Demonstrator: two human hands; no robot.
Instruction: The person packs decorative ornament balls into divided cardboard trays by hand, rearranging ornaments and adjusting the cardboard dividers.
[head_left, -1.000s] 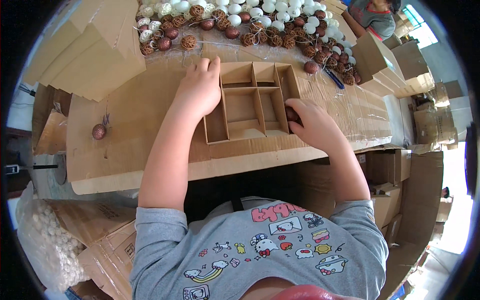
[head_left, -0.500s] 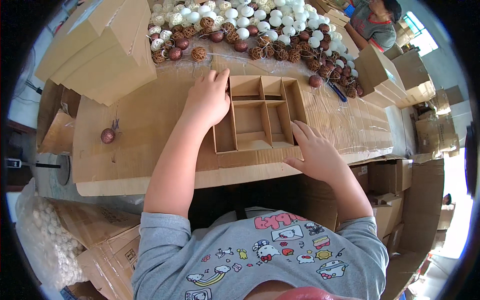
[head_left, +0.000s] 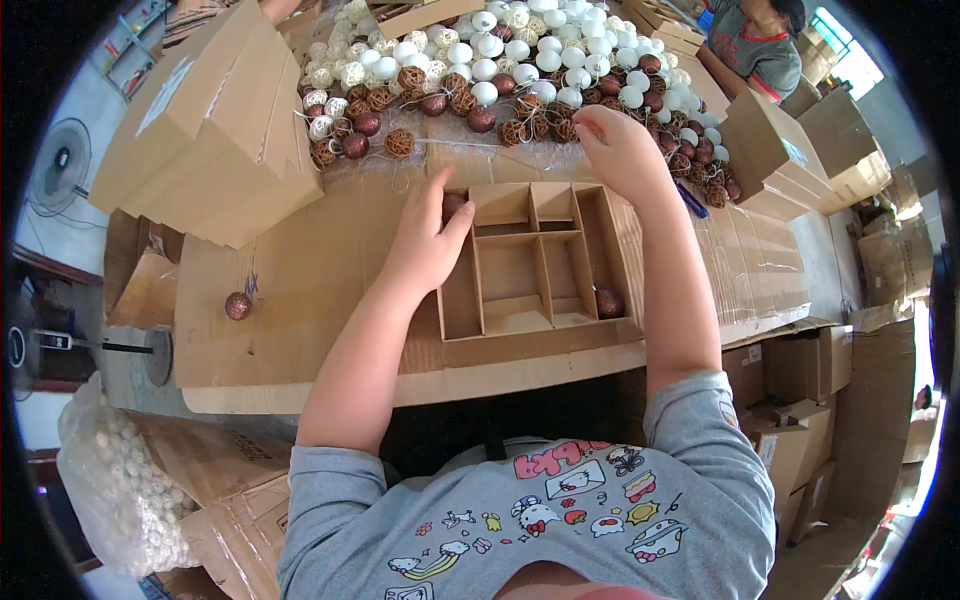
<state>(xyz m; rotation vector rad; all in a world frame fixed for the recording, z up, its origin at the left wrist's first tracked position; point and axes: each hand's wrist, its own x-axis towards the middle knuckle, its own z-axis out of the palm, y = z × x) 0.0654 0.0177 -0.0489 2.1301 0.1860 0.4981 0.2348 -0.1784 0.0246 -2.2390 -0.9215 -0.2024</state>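
Observation:
A shallow divided cardboard box (head_left: 510, 270) lies on the table in front of me. My left hand (head_left: 425, 245) is wrapped over its left wall near the far corner, the thumb inside against a glittery brown ball (head_left: 454, 206) in the left compartment. A second glittery brown ball (head_left: 609, 302) sits at the near end of the right compartment. My right hand (head_left: 630, 155) is beyond the box, over the near edge of a pile of balls, its fingers curled together beside brown woven balls (head_left: 560, 110). Whatever the fingertips hold is hidden.
White balls (head_left: 548, 62) and woven ones heap across the far side. Stacked cardboard boxes stand left (head_left: 215, 130) and right (head_left: 770, 155). One brown ball (head_left: 238, 306) lies at the table's left. A blue pen-like object (head_left: 691, 200) rests right of the pile. A person (head_left: 755, 50) sits far right.
My right hand has left the box's right side and reached forward to the pile. A brown ball now shows in the right compartment. My left hand's thumb has come inside the left wall.

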